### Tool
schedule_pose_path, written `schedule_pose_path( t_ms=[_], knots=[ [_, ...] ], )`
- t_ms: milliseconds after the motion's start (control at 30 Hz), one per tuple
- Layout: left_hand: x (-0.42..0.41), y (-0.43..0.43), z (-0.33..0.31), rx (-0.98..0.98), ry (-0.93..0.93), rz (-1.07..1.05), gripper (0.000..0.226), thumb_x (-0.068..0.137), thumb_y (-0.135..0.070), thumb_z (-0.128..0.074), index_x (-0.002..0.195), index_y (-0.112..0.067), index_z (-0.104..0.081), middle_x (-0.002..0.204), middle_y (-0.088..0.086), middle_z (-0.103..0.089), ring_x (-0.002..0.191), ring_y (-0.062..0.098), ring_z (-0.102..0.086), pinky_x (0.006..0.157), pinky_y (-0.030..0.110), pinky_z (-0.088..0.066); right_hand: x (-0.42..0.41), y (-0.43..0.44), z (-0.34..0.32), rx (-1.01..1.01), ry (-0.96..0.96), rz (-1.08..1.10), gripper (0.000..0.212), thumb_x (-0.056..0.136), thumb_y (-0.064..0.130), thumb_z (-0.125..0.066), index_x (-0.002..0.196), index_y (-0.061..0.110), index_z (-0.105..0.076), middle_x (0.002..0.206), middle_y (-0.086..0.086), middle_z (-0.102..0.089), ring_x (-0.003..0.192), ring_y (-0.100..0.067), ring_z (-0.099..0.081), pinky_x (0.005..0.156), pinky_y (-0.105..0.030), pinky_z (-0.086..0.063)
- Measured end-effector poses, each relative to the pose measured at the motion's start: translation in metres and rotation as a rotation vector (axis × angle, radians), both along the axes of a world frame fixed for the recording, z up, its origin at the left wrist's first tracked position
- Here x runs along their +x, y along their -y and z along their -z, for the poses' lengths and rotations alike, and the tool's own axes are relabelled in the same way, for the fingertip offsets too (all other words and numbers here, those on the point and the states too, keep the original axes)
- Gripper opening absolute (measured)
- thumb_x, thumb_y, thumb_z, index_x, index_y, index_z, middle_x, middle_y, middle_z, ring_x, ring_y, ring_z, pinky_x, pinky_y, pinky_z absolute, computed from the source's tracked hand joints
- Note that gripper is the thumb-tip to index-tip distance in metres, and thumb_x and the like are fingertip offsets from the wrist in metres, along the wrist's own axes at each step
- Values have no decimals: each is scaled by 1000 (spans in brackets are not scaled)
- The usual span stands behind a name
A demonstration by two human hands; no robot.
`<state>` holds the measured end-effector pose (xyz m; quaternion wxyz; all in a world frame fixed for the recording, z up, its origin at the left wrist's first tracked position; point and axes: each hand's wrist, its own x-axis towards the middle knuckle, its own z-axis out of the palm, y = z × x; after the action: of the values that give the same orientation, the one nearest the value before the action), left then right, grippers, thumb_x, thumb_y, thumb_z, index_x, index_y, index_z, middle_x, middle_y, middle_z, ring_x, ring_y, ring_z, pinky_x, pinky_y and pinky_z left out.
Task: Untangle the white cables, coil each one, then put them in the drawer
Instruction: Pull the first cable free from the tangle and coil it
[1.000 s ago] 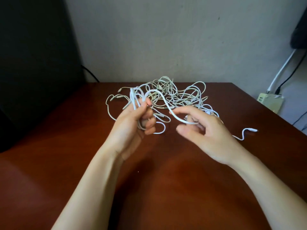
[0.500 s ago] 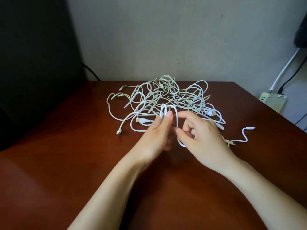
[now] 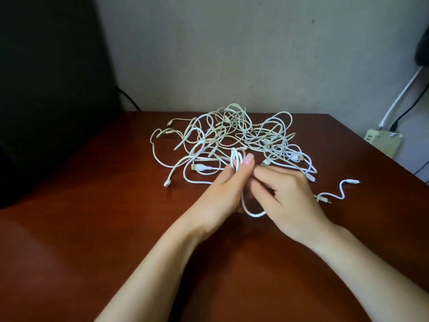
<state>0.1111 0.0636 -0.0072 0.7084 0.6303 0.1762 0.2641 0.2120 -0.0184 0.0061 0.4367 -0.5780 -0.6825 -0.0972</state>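
Change: hands, apart a second ago, now meet at near edge of tangle point(image 3: 243, 135).
Left hand point(image 3: 220, 194): grip pinches coiled cable point(image 3: 236, 159), thumb up, loops stacked so shape holds.
Right hand point(image 3: 292, 201): grip curled round lower loop, likely feeding next turn.
Tangle rests mid-bench point(image 3: 92, 228); drawer unseen.

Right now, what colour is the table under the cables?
Dark reddish-brown with a glossy finish. The table shows best in the head view.
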Motion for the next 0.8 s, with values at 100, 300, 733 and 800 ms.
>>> schedule_pose_path(
  t_ms=[100, 300, 733, 800],
  knots=[
    [2, 2, 0, -49, -22, -6, 41, 81, -57, -61, 83, -17, -49, 57, -7, -54, 57, 12, -47, 57, 24, -40, 2, -1, 0, 81, 66, 62, 30, 85, 14, -53, 67, 31, -37, 55, 22, -25, 54, 4, -34, 54, -5, -26],
    [1, -6, -2, -79, -10, -130, 45, 82, -67, -49, 75, -27, -69, 67, -5, -64, 72, 17, -60, 85, 41, -44, 2, -1, 2, 56, 226, 123, 18, 83, 23, -58, 82, 14, -73, 62, 7, -55, 60, -10, -46, 57, -19, -41],
    [-16, -26, -23, -378, 386, -228, 47, 100, -50, -23, 84, -13, -47, 52, -7, -32, 41, 6, -31, 40, 17, -29, 15, -1, -7, -122, -108, 200, 26, 83, 44, -65, 73, 20, -59, 71, 6, -61, 71, -11, -55, 68, -16, -40],
    [-18, -26, -25, -387, 401, -231, 45, 100, -50, -24, 83, -14, -45, 52, -7, -31, 41, 6, -30, 39, 16, -28, 17, 0, -10, -185, -274, 213, 24, 82, 35, -71, 72, 17, -60, 63, 2, -60, 62, -12, -56, 61, -19, -42]
  ],
)
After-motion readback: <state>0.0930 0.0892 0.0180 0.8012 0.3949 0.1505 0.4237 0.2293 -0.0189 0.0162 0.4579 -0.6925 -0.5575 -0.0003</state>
